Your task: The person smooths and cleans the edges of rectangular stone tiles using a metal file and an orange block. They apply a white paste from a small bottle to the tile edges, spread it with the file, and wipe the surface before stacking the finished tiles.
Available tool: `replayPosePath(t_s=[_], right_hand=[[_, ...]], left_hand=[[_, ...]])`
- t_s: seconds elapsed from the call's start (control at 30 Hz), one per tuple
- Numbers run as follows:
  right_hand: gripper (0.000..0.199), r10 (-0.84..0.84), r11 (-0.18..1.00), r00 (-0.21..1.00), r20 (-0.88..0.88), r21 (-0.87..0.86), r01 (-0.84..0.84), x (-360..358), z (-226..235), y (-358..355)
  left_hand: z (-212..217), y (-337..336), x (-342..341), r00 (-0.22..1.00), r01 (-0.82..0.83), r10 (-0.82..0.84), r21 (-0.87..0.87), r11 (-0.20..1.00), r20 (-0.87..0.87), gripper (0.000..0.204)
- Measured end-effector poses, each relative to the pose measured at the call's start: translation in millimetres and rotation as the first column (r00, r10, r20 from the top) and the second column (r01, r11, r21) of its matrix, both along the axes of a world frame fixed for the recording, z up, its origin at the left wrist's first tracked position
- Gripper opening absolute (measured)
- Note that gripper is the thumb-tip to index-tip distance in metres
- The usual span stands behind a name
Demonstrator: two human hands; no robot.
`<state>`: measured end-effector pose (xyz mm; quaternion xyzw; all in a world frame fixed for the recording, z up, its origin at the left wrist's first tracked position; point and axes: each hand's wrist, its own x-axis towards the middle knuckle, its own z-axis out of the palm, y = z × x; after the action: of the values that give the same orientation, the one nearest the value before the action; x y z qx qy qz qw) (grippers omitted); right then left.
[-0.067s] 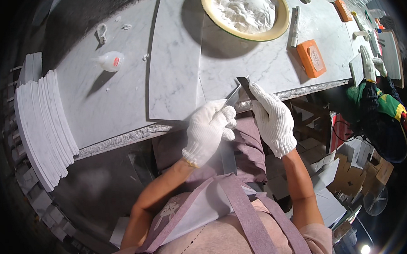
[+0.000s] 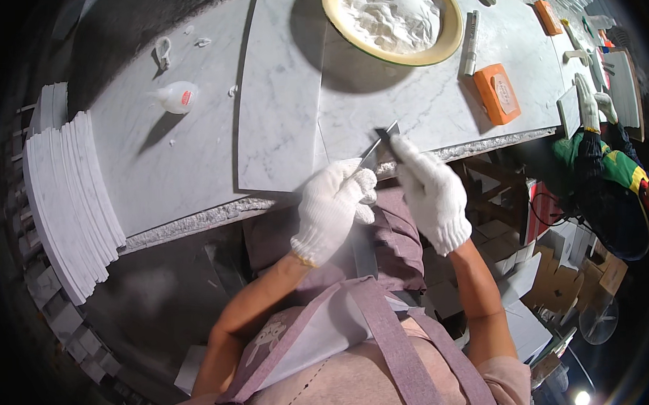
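White knitted gloves cover both my hands, which are raised at the near edge of the marble-topped table [image 2: 278, 143]. My left hand [image 2: 333, 206] is closed around a thin, flat, light-edged piece [image 2: 370, 153], seen almost edge-on, pointing up and to the right. In my right hand [image 2: 433, 194] is a narrow dark flat strip [image 2: 384, 135], its fingers stretched along it. The strip crosses the thin piece near its far end; it appears to touch it. Motion blurs the right fingertips, and the kind of either piece cannot be made out.
A cream basin [image 2: 453, 34] of white powder or cloth stands beyond my hands. Nearby are a marker [image 2: 471, 44], an orange block [image 2: 497, 93] and a small squeeze bottle [image 2: 178, 98]. White slabs [image 2: 75, 206] stack at left. A gloved co-worker [image 2: 606, 176] sits at right.
My right hand has shifted slightly down and toward me, with the dark strip sliding back along the thin piece, whose tip now shows past it. My left hand stays in place.
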<state>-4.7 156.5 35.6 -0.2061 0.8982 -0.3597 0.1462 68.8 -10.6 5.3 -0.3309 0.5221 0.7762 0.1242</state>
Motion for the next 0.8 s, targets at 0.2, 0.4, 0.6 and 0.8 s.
replayPosePath(t_s=[0.2,0.4,0.6,0.8], right_hand=[[0.044,0.021,0.997,0.999,-0.032,-0.076,-0.024,-5.8,5.9,-0.8],[0.041,0.098,0.994,0.982,0.163,0.033,-0.105,-8.4,13.4,-2.5],[0.041,0.29,0.948,0.952,0.094,0.112,-0.299,-9.7,11.4,0.9],[0.047,0.028,1.0,0.999,-0.015,-0.008,-0.028,-3.4,-5.2,1.1]], left_hand=[[-2.4,0.9,-0.5,1.0,0.014,-0.014,-0.036,0.999,-0.001,0.031],[2.7,-0.4,-0.1,0.999,0.043,-0.043,-0.038,0.998,0.012,0.03],[-1.9,0.7,-0.4,0.994,0.072,-0.09,-0.233,0.97,-0.069,0.031],[-1.3,1.5,-0.4,0.998,-0.061,0.06,0.082,0.995,0.019,0.031]])
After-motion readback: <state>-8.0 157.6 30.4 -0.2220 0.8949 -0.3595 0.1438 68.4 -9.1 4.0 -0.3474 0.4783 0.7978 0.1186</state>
